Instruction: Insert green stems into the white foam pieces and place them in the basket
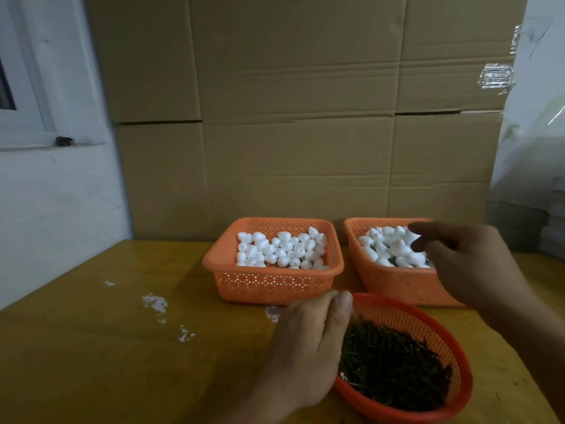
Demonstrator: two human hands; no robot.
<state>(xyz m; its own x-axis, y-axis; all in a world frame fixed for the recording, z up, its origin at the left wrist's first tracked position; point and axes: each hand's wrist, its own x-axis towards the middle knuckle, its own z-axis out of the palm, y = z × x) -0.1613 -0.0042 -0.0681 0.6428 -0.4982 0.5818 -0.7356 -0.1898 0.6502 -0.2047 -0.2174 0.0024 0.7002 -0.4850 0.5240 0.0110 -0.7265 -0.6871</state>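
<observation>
So from the head cam you're looking down at a yellowish wooden desk [91, 347] pushed up against a wall of stacked cardboard boxes [290, 117]. Along the far edge of the desk sit two orange perforated baskets side by side, not quite touching: the left square basket [272, 284] is full of loose white foam pieces [281, 249], and the right square basket [394, 286] has its own pile of white foam bits [388, 246], heaped a bit higher. Near the front edge, just in front of those two, there's a round red mesh basket [434, 332] loaded with dark green stems [394, 362]. The left hand [308, 341] is down at the left rim of that round basket, fingers bunched together at the edge of the stem pile, but I honestly can't tell if it's got a stem pinched or not. The right hand [467, 261] hovers over the right square basket with the thumb and fingers loosely spread, gripping nothing. Some white crumbs [156, 302] are scattered on the desk toward its left side, well apart from the baskets. A window frame [27, 87] shows at far left.
</observation>
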